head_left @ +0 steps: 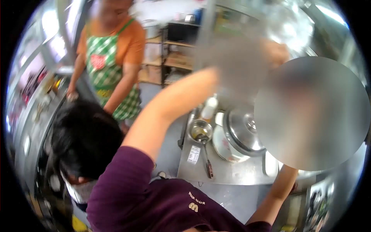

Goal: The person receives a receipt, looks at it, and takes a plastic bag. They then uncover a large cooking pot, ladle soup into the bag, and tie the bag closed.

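Observation:
My left arm [174, 94] reaches up and across over a steel counter [228, 174]. At its end, a smeared skin-toned patch [275, 53] may be my left hand; its fingers cannot be made out. My right forearm [284, 183] rises from the lower right into a large blurred disc that hides the hand and anything in it. Between the arms stands a pot [224, 145] with floral marks and a shiny metal lid [241, 129]. Beside it lie a small steel bowl [201, 129] and a dark-handled utensil [209, 168].
A white bottle [210, 107] and a printed label [193, 154] are on the counter. At left, a person in a green checked apron [102, 58] stands near another dark-haired person [87, 135]. Shelves [177, 58] stand behind; another counter [34, 104] runs along the left.

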A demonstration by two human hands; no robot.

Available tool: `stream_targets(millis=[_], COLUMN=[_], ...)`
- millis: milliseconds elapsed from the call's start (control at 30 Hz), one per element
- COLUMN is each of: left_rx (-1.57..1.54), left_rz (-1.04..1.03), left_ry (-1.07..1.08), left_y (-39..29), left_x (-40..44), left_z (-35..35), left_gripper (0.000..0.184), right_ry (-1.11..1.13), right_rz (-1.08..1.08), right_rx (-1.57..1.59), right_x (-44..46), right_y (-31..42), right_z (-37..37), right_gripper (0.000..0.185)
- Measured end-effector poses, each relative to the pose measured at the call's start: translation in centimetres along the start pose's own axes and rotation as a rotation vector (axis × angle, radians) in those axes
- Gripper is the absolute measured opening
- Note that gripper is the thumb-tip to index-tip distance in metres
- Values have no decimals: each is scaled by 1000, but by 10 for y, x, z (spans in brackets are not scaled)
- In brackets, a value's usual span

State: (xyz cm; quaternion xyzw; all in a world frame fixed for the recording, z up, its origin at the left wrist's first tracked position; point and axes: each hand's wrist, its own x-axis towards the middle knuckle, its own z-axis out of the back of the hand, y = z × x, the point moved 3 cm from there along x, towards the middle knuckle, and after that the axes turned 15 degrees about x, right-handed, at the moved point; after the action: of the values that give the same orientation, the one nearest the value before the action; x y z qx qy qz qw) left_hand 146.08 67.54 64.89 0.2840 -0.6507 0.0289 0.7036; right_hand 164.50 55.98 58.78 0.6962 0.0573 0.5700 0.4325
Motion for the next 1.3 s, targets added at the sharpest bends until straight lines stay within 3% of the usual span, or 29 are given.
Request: stream_targets(millis=[133,200,267,367,433,533,567,600,667,733,767,867,900,1000,1033,1133,1167,1300], left_rx=[-152,-230,-287,-460,-425,-390,-386,-372,-83,-434,-621,-962,-1054,-1063,-965,-843,-745,-608], left_rz=[326,547,706,844,910,957,972,1175,943,1146,1238,1575,1626,1560,1473,1300,1249,1321], left_ry=[112,286,479,738,715,678,666,663,436,702,829,993,894,784,911,933,925,943], left_y=[-23,-39,-64,-88,-96,-94,-92,-89,-86,-96,-103,-116,-120,-120,-120,-124,-124,-122], left_x=[-53,-87,-129,-166,-190,-209,-213,-218,-229,-262,-273,-292,-299,-295,-294,-293,-288,-297], left_z=[34,55,73,100,113,147,159,171,184,183,184,192,193,207,212,221,224,231], left_gripper=[36,38,37,30,28,32,35,47,53,54,55,52,54,62,69,69,53,20], right_ry=[41,153,274,389,419,415,425,428,405,352,252,215,173,109,104,18,20,135], right_rz=[4,118,395,225,-13,29,-85,-199,-418,-634,-630,-700,-748,-782,-774,-937,-994,-1101], right_rx=[-63,-127,-360,-213,-40,23,103,181,405,691,726,637,608,595,577,600,584,457], right_x=[-53,-87,-121,-157,-182,-202,-205,-209,-212,-214,-213,-209,-208,-221,-231,-231,-234,-248], right_y=[-10,-7,12,-12,-45,-45,-47,-48,-54,-63,-70,-79,-76,-96,-120,-107,-114,-133], right_z=[-29,-49,-82,-119,-133,-154,-157,-160,-164,-165,-165,-155,-153,-145,-138,-142,-138,-136], right_gripper=[23,36,51,58,57,39,36,33,28,26,24,22,19,19,23,26,27,22])
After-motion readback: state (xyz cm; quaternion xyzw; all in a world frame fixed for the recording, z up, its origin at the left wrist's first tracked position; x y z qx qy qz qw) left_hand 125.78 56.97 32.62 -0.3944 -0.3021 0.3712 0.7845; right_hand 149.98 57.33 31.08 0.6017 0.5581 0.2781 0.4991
